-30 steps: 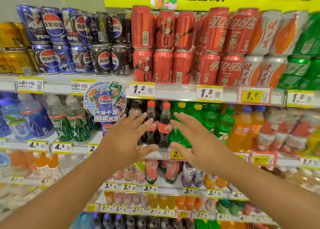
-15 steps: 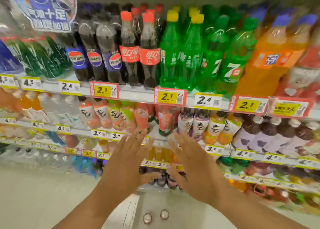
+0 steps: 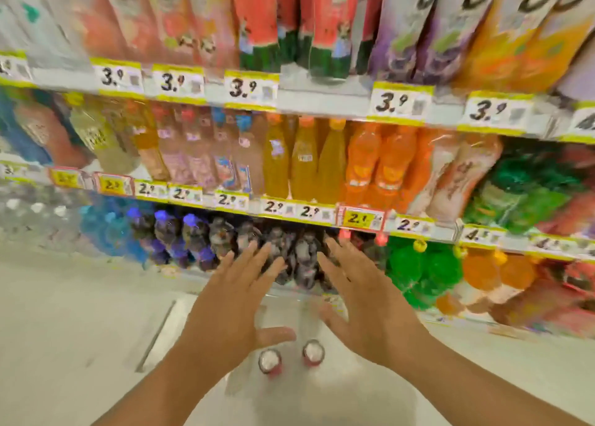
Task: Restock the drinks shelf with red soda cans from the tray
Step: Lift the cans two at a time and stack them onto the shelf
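Below, two cans stand upright on the pale floor (image 3: 64, 329), side by side and slightly apart, seen from above. The left can (image 3: 269, 362) shows a round silvery-white top ringed by a red body; the right can (image 3: 313, 352) shows the same white top and red rim. Both are blurred, so no label or tab detail can be read. They sit on a faintly lighter rectangular patch that may be the tray; its edges are too smeared to confirm.

Both hands are extended forward above the cans, palms down, holding nothing. The left hand (image 3: 230, 306) has its fingers straight and fanned, and its thumb points right, ending just above the left can in the view. The right hand (image 3: 363, 309) is likewise spread, its thumb pointing left, near the right can in the view. Neither hand touches a can.

Behind the hands, shelves (image 3: 322, 105) run across the frame, edged with yellow-and-white price tags (image 3: 251, 89). Orange bottles (image 3: 370, 164) stand on the middle shelf. Dark bottles (image 3: 222, 242) with blue or purple caps fill the lowest row directly beyond the fingertips, with green bottles (image 3: 418, 271) to their right. The entire frame is motion-blurred.
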`<state>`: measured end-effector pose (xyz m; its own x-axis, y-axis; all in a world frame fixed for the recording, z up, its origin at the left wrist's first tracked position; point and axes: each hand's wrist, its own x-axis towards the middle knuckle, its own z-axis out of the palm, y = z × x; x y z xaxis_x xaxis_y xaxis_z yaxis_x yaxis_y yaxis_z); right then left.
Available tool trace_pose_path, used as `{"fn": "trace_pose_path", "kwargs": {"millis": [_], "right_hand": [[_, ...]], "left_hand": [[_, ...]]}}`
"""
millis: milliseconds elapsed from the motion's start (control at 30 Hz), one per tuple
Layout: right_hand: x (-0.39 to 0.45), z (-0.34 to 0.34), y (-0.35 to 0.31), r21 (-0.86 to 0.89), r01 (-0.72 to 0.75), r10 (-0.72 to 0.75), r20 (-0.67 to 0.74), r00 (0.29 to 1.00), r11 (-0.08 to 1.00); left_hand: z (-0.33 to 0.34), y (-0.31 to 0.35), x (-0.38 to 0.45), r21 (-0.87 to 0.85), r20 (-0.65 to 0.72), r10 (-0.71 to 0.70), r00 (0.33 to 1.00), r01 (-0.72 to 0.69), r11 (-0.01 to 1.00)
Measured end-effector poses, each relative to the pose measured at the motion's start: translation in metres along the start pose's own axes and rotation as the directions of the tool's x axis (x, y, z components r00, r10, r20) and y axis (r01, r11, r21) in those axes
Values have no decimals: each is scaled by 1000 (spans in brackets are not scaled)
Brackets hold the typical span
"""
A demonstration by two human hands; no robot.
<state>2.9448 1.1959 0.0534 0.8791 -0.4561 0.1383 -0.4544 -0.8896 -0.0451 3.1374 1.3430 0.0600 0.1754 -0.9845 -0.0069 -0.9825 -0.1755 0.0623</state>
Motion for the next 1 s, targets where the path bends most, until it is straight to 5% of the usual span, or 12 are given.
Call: {"fn": "trace_pose_path", "kwargs": {"millis": [367,800,1000], "right_hand": [[-27,289,8,87,-36,24,136,990,996],[-48,394,17,194,-124,70,264,962,973],[-46,419,21,247,-174,101,283,954,953]], "left_hand": [[297,-30,-11,-73,43,-63,997,66,995],[397,-39,-4,-54,237,-77,968,93,994],[431,-50,6,-39,204,-69,977,78,996]]}}
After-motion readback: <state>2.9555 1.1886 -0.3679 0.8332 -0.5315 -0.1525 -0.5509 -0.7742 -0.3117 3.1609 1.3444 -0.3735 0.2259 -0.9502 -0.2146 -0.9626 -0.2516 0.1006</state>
